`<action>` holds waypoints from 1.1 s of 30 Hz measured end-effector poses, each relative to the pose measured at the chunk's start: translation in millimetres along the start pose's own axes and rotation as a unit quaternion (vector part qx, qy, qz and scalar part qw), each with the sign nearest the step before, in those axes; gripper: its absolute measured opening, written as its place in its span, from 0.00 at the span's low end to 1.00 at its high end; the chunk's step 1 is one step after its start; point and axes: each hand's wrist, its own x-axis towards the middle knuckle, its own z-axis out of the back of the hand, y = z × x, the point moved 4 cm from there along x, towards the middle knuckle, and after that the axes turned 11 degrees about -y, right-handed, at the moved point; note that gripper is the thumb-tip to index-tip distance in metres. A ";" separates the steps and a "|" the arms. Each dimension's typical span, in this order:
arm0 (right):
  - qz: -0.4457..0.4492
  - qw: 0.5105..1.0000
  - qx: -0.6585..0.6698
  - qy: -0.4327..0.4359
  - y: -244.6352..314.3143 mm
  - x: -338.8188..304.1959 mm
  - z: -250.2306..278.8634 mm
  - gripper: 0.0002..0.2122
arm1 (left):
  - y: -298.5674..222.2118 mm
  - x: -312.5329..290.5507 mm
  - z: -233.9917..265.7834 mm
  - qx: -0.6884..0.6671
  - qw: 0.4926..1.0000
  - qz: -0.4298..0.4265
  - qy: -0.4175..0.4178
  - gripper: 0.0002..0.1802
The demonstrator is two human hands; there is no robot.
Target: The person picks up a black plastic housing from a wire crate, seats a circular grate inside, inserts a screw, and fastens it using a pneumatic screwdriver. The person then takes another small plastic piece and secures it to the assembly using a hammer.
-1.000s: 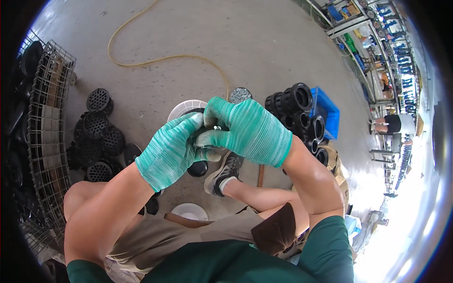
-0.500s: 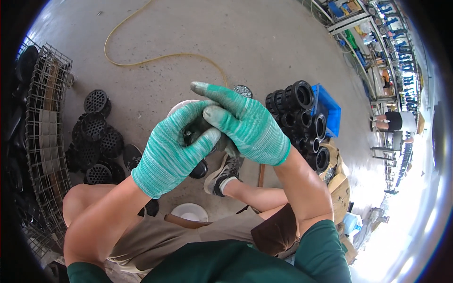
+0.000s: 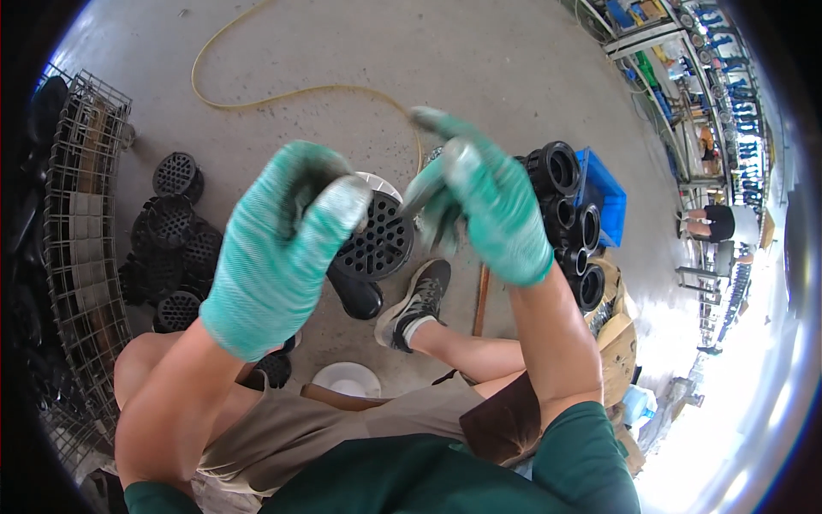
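Head view: left hand [image 3: 278, 248] partly hides perforated disc [image 3: 384, 243].

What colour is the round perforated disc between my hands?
The perforated disc is black, best seen in the head view.

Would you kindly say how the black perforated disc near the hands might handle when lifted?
The black perforated disc is probably stiff, its face looking flat; the many holes likely lighten it; and its round rim suggests it could roll on edge.

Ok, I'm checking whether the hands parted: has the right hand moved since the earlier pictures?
Yes: the right hand has shifted right, toward the blue bin, and now stands apart from the left hand.
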 end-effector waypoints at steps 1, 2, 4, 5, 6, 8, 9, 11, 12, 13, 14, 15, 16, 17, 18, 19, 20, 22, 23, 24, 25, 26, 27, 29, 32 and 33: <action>0.013 0.998 -0.003 -0.054 -19.8 16.5 20.1 0.19 | -3.4 -0.6 1.3 -0.061 0.996 0.070 -0.012 0.12; 0.013 0.996 -0.008 -0.084 -51.7 35.4 39.4 0.17 | -10.4 -1.9 2.1 -0.078 0.994 0.076 -0.003 0.12; -0.041 0.988 -0.098 -0.109 -149.2 69.1 90.6 0.13 | -18.6 -0.7 2.0 -0.108 0.988 0.105 0.026 0.14; -0.097 0.975 -0.175 -0.094 -211.3 77.7 113.8 0.12 | -17.1 0.1 2.5 -0.109 0.987 0.112 0.029 0.14; -0.112 0.954 -0.268 -0.069 -270.3 77.4 129.6 0.12 | -15.7 1.5 4.5 -0.074 0.992 0.103 0.019 0.15; -0.126 0.896 -0.425 -0.018 -345.0 75.2 131.5 0.14 | -13.2 6.6 9.1 -0.020 0.994 0.101 -0.024 0.20; -0.124 0.864 -0.489 0.003 -364.8 74.4 121.9 0.15 | -10.3 6.7 12.9 -0.017 0.994 0.104 -0.029 0.20; -0.118 0.860 -0.497 -0.025 -390.6 72.5 105.6 0.16 | -5.7 10.4 18.3 0.032 0.998 0.047 0.012 0.19; -0.116 0.881 -0.457 -0.036 -399.9 75.5 99.0 0.17 | -12.5 12.2 17.6 0.040 0.996 0.079 0.005 0.18; -0.121 0.881 -0.455 -0.035 -411.8 77.7 94.0 0.17 | -4.3 11.9 20.1 0.068 0.997 0.025 0.008 0.17; -0.099 0.872 -0.475 -0.063 -422.7 79.2 92.0 0.18 | -1.5 12.9 21.3 0.061 0.997 0.036 0.010 0.18; -0.078 0.861 -0.495 -0.090 -432.7 79.7 90.5 0.19 | -0.1 14.5 22.0 0.054 0.997 0.046 0.012 0.18; -0.104 0.856 -0.499 -0.088 -411.3 88.1 69.1 0.19 | -0.1 13.2 27.9 0.064 0.997 0.049 0.000 0.18; -0.111 0.855 -0.499 -0.089 -420.0 87.0 72.3 0.19 | 2.9 14.3 29.3 0.050 0.996 0.071 -0.004 0.19; -0.106 0.849 -0.507 -0.108 -429.5 86.6 77.5 0.17 | 6.0 16.4 29.8 0.035 0.995 0.094 -0.009 0.20; -0.096 0.843 -0.515 -0.125 -431.8 89.9 81.2 0.16 | 4.6 18.3 26.1 0.036 0.995 0.095 -0.009 0.20; -0.064 0.848 -0.508 -0.136 -432.7 90.3 83.0 0.13 | 4.6 19.2 21.7 0.012 0.992 0.117 -0.040 0.20; -0.066 0.853 -0.499 -0.139 -439.8 88.0 85.3 0.12 | 6.1 20.2 18.9 -0.012 0.988 0.140 -0.070 0.21; -0.068 0.857 -0.490 -0.144 -443.0 85.3 86.4 0.11 | 7.2 21.7 18.2 0.004 0.989 0.131 -0.064 0.21; -0.066 0.858 -0.488 -0.144 -443.9 84.6 87.3 0.11 | 5.7 22.8 17.0 0.022 0.991 0.120 -0.060 0.21; -0.067 0.855 -0.488 -0.164 -442.5 82.1 92.5 0.11 | 3.0 22.4 18.0 0.021 0.991 0.117 -0.059 0.21; -0.069 0.850 -0.488 -0.184 -441.0 79.6 97.9 0.11 | 0.7 20.6 17.5 0.018 0.991 0.133 -0.028 0.19; -0.067 0.850 -0.489 -0.186 -440.1 77.8 102.1 0.11 | -0.7 18.3 17.3 0.016 0.989 0.149 0.004 0.18; -0.031 0.868 -0.454 -0.201 -435.2 72.3 110.6 0.12 | 0.5 17.1 19.6 0.034 0.991 0.130 0.029 0.18; -0.040 0.871 -0.454 -0.186 -417.5 66.4 125.9 0.12 | -0.6 10.1 21.4 0.081 0.994 0.051 0.047 0.16; -0.048 0.872 -0.452 -0.180 -412.2 64.7 128.6 0.12 | -8.1 7.5 18.9 0.080 0.995 0.045 0.045 0.16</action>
